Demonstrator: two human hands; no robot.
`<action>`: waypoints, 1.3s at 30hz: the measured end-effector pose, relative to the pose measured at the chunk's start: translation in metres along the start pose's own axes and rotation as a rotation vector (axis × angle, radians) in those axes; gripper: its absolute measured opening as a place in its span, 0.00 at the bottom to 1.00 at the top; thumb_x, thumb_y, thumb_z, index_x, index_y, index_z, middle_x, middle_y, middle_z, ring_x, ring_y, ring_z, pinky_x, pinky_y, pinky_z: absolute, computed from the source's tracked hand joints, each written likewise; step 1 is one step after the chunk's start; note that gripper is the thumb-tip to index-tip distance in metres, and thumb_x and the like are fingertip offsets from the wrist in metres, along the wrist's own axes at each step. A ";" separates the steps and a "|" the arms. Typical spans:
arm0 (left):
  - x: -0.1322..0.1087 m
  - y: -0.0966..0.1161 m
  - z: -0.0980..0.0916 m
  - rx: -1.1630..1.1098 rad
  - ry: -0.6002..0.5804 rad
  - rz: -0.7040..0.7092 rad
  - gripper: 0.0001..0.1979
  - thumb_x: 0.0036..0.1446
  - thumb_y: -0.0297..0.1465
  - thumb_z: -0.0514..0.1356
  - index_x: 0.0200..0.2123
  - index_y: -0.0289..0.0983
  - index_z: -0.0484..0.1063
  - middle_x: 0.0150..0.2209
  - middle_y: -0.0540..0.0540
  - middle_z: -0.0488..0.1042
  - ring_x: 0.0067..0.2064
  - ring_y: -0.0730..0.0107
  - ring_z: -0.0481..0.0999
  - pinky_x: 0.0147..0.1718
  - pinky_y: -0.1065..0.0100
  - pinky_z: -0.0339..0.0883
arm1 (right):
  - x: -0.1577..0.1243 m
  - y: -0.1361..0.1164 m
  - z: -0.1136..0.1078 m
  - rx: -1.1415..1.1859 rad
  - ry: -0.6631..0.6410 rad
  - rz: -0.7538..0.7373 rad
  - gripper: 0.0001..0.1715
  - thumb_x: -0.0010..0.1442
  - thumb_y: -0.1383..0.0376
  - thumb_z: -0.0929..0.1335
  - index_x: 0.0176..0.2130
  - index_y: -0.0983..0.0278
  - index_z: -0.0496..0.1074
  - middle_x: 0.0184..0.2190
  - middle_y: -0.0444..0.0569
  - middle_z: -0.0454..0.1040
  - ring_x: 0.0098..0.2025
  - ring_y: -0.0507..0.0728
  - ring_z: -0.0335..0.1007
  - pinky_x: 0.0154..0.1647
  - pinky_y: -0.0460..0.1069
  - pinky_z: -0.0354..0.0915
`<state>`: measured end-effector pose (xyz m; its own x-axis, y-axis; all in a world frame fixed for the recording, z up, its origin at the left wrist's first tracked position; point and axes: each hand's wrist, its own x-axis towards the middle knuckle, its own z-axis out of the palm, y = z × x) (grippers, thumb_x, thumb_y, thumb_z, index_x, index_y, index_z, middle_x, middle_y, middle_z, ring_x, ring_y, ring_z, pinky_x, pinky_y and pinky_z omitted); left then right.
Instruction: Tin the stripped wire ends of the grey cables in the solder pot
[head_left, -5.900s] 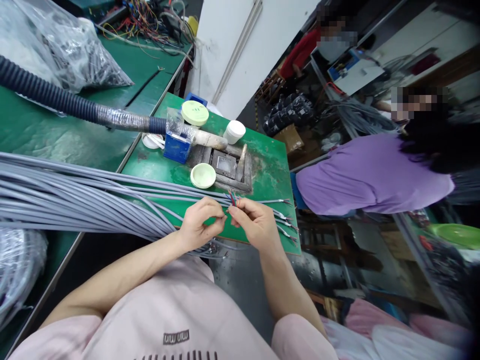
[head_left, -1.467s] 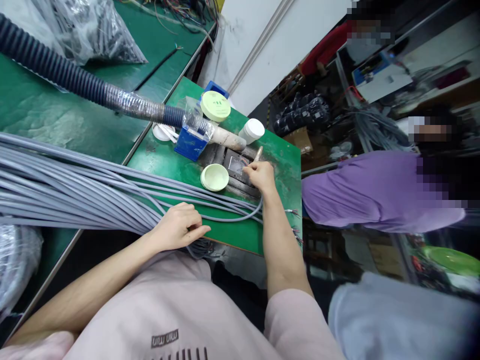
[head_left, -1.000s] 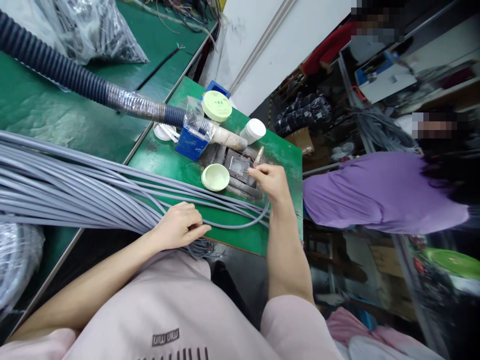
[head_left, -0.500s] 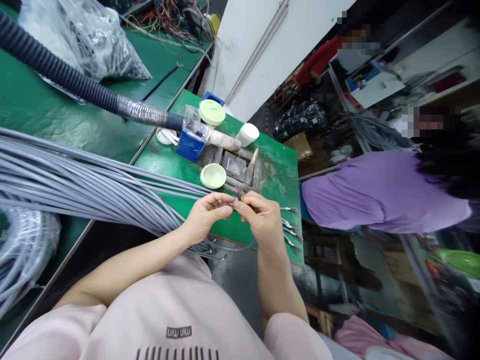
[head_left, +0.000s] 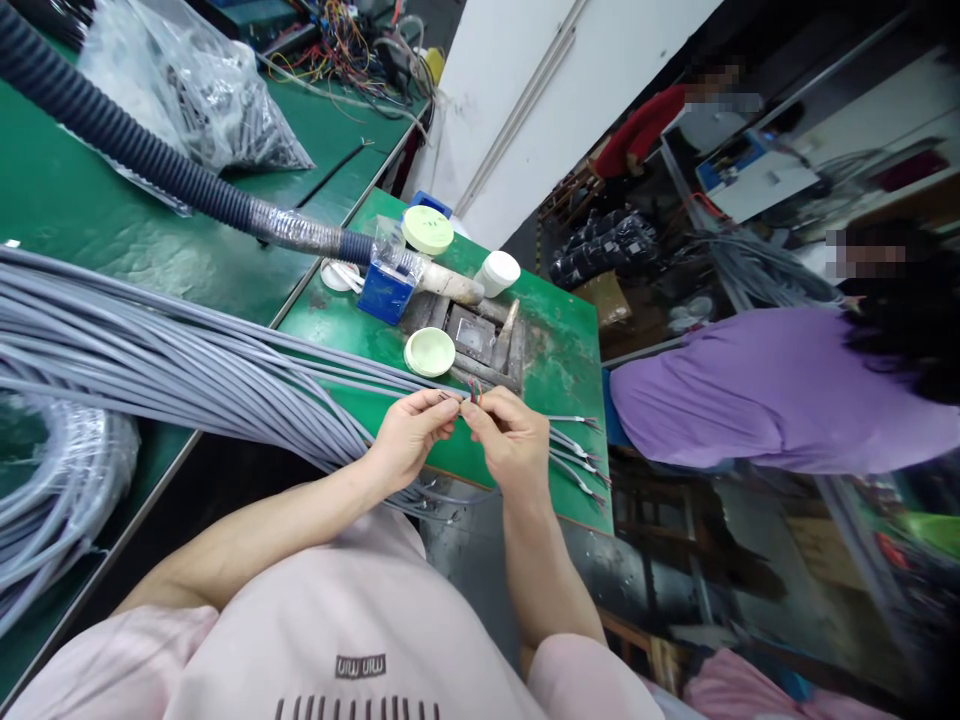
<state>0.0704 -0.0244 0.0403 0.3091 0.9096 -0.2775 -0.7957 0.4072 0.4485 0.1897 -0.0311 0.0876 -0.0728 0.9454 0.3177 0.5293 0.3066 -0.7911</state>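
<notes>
My left hand (head_left: 409, 440) and my right hand (head_left: 510, 445) meet above the near edge of the small green table (head_left: 555, 370). Both pinch the end of one grey cable. Its thin coloured wires (head_left: 473, 391), red, green and blue, stick up between my fingertips. A thick bundle of grey cables (head_left: 172, 360) runs in from the left to my hands. Several cable ends with stripped tips (head_left: 577, 455) lie just right of my right hand. Behind my hands sits a small metal solder pot (head_left: 476, 335).
A pale green lid (head_left: 429, 352), a blue box (head_left: 386, 292), a white jar (head_left: 497, 272) and a round green container (head_left: 427, 229) stand near the pot. A ribbed dark hose (head_left: 135, 150) crosses the left bench. A person in purple (head_left: 765, 390) bends at right.
My right hand has come back from the metal pot to the table's near edge with the cable end. My left hand has left the bundle and taken hold of the same end.
</notes>
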 end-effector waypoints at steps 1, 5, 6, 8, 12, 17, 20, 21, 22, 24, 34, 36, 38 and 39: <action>0.000 0.001 -0.001 -0.009 -0.005 -0.007 0.13 0.37 0.32 0.73 0.26 0.32 0.76 0.23 0.52 0.74 0.24 0.82 0.68 0.26 0.77 0.62 | 0.000 0.000 -0.002 -0.001 -0.028 0.007 0.11 0.58 0.66 0.68 0.24 0.64 0.72 0.22 0.42 0.66 0.24 0.49 0.61 0.25 0.46 0.59; 0.002 0.008 -0.004 -0.077 -0.010 -0.023 0.11 0.40 0.30 0.71 0.24 0.32 0.73 0.21 0.53 0.71 0.24 0.82 0.67 0.25 0.78 0.62 | -0.007 0.003 -0.010 -0.017 -0.176 0.071 0.09 0.60 0.64 0.67 0.40 0.61 0.76 0.24 0.41 0.71 0.24 0.49 0.64 0.27 0.46 0.62; 0.003 0.008 -0.004 -0.104 -0.012 -0.048 0.10 0.42 0.30 0.71 0.24 0.32 0.73 0.20 0.53 0.70 0.23 0.82 0.67 0.25 0.78 0.62 | -0.010 0.003 -0.011 -0.023 -0.182 0.074 0.12 0.61 0.64 0.66 0.45 0.60 0.75 0.24 0.41 0.71 0.24 0.49 0.65 0.27 0.46 0.63; 0.005 0.007 -0.006 -0.167 -0.019 -0.141 0.09 0.44 0.30 0.69 0.24 0.33 0.72 0.19 0.54 0.68 0.22 0.81 0.67 0.24 0.77 0.62 | -0.015 0.003 -0.010 -0.027 -0.169 0.048 0.18 0.62 0.64 0.65 0.51 0.59 0.72 0.22 0.40 0.70 0.24 0.50 0.65 0.28 0.46 0.63; 0.006 -0.001 -0.009 -0.263 -0.047 -0.295 0.08 0.49 0.31 0.66 0.24 0.33 0.72 0.19 0.53 0.69 0.22 0.79 0.68 0.25 0.74 0.64 | -0.018 0.003 -0.004 0.051 -0.159 0.029 0.24 0.62 0.64 0.66 0.57 0.56 0.67 0.22 0.39 0.70 0.24 0.50 0.66 0.29 0.47 0.65; 0.000 -0.008 -0.007 -0.121 -0.165 -0.171 0.17 0.47 0.38 0.69 0.37 0.33 0.77 0.29 0.48 0.75 0.31 0.72 0.73 0.33 0.70 0.66 | -0.016 0.007 0.003 0.195 -0.098 0.181 0.26 0.62 0.61 0.65 0.59 0.59 0.64 0.18 0.38 0.66 0.19 0.50 0.62 0.23 0.46 0.65; -0.003 -0.007 -0.008 0.025 -0.231 -0.079 0.18 0.45 0.41 0.69 0.35 0.33 0.78 0.28 0.47 0.75 0.29 0.72 0.71 0.32 0.69 0.64 | -0.017 0.009 0.000 0.148 -0.134 0.194 0.25 0.61 0.61 0.66 0.57 0.59 0.65 0.21 0.40 0.70 0.20 0.50 0.64 0.24 0.47 0.65; -0.002 -0.007 -0.010 0.066 -0.233 -0.049 0.18 0.45 0.42 0.69 0.34 0.34 0.79 0.29 0.46 0.76 0.30 0.72 0.72 0.33 0.69 0.64 | -0.016 0.009 -0.003 0.105 -0.140 0.170 0.23 0.61 0.61 0.66 0.56 0.59 0.67 0.23 0.42 0.73 0.23 0.51 0.67 0.27 0.48 0.67; -0.002 -0.006 -0.012 0.109 -0.230 -0.019 0.18 0.46 0.42 0.69 0.34 0.34 0.79 0.30 0.45 0.77 0.32 0.70 0.73 0.35 0.68 0.64 | -0.015 0.008 -0.006 0.056 -0.134 0.133 0.21 0.60 0.61 0.67 0.53 0.59 0.70 0.26 0.43 0.74 0.26 0.52 0.69 0.30 0.48 0.68; -0.001 -0.005 -0.019 0.200 -0.228 0.023 0.18 0.47 0.43 0.68 0.34 0.34 0.79 0.33 0.44 0.78 0.36 0.67 0.74 0.40 0.67 0.65 | -0.011 0.003 -0.013 -0.035 -0.096 0.045 0.14 0.58 0.62 0.69 0.45 0.59 0.75 0.28 0.44 0.74 0.30 0.53 0.70 0.35 0.49 0.68; -0.015 0.003 -0.031 0.506 -0.400 -0.022 0.19 0.51 0.46 0.64 0.31 0.34 0.79 0.31 0.43 0.79 0.34 0.66 0.77 0.39 0.67 0.68 | 0.019 -0.022 -0.012 0.082 -0.269 0.129 0.05 0.52 0.64 0.72 0.27 0.64 0.76 0.19 0.42 0.70 0.19 0.49 0.66 0.23 0.46 0.65; -0.016 0.003 -0.033 0.483 -0.368 -0.043 0.19 0.50 0.46 0.65 0.33 0.34 0.79 0.30 0.43 0.79 0.33 0.67 0.77 0.37 0.67 0.69 | 0.018 -0.020 -0.007 0.239 -0.274 0.188 0.09 0.53 0.63 0.71 0.24 0.64 0.74 0.18 0.41 0.69 0.16 0.50 0.66 0.19 0.46 0.63; -0.018 0.002 -0.037 0.450 -0.328 -0.045 0.19 0.49 0.45 0.65 0.33 0.34 0.79 0.30 0.43 0.79 0.32 0.68 0.76 0.36 0.68 0.68 | 0.015 -0.016 -0.001 0.371 -0.231 0.212 0.11 0.52 0.62 0.72 0.23 0.64 0.73 0.17 0.41 0.69 0.15 0.50 0.65 0.16 0.46 0.61; -0.018 0.002 -0.038 0.423 -0.307 -0.042 0.19 0.49 0.45 0.66 0.33 0.34 0.79 0.30 0.43 0.79 0.31 0.68 0.76 0.36 0.68 0.68 | 0.014 -0.014 0.002 0.400 -0.188 0.204 0.10 0.51 0.62 0.73 0.22 0.63 0.73 0.17 0.41 0.70 0.16 0.51 0.66 0.17 0.46 0.61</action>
<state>0.0435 -0.0433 0.0141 0.5254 0.8480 -0.0692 -0.5190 0.3839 0.7637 0.1797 -0.0222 0.1017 -0.1728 0.9829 0.0642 0.1849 0.0964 -0.9780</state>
